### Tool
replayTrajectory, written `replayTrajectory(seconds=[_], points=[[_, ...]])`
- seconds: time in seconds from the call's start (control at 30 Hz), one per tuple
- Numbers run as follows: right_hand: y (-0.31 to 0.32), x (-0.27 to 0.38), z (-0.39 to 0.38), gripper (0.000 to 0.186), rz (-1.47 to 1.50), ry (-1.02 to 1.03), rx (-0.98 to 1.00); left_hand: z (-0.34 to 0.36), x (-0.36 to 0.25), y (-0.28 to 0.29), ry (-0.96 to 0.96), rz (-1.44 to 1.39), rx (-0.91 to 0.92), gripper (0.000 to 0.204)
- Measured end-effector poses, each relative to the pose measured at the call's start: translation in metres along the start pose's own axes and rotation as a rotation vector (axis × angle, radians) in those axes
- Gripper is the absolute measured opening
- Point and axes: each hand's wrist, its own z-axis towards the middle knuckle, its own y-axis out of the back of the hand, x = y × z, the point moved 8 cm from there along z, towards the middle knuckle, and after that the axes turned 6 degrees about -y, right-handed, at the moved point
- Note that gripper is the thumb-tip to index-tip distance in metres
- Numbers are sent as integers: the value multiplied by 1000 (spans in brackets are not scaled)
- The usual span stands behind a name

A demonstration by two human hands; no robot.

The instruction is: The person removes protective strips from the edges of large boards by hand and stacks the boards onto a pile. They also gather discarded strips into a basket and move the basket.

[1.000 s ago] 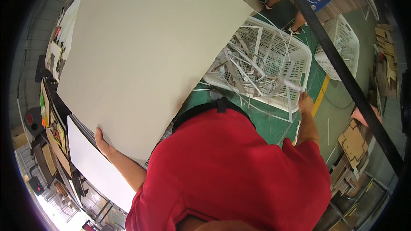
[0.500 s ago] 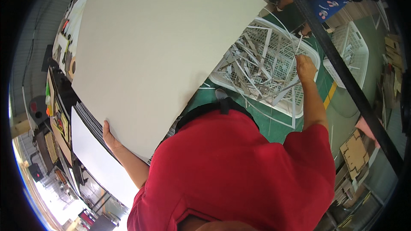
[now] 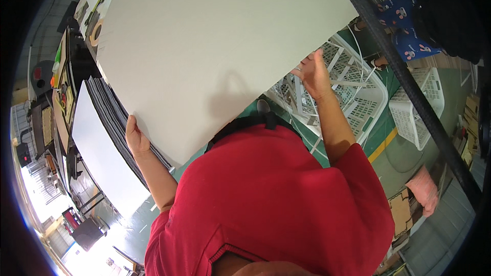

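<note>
Apparently at two-handed support of large off-white flat straight-edged sheet (image 3: 215,30), partly hiding white perforated plastic basket (image 3: 382,97).
Gripped at lower-left edge by bare left hand (image 3: 137,138), closed, with fingers mostly hidden; met at right edge by bare right hand (image 3: 315,76), half open, hold impossible to tell. Probably calls next for securing right edge.

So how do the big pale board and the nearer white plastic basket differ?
The big pale flat board looks smooth; the nearer white plastic basket is full of holes. The left hand holds the board's edge; the basket stands on the green floor. Both are light-coloured.
</note>
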Motion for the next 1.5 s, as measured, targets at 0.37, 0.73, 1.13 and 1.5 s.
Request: replayTrajectory(seconds=[0.37,0.73,1.13,1.5], points=[[-59,-3,13,36,246,38,3,-20,-54,-15,-754,1451,-347,58],[-107,83,34,38,238,211,134,-18,-77,-139,-1292,1753,348,34],[-307,170,-33,49,-99,452,850,-9,-297,-117,-1117,648,-149,34],[-198,-125,-27,63,84,-502,256,-19,-154,-62,-487,137,-89,46]])
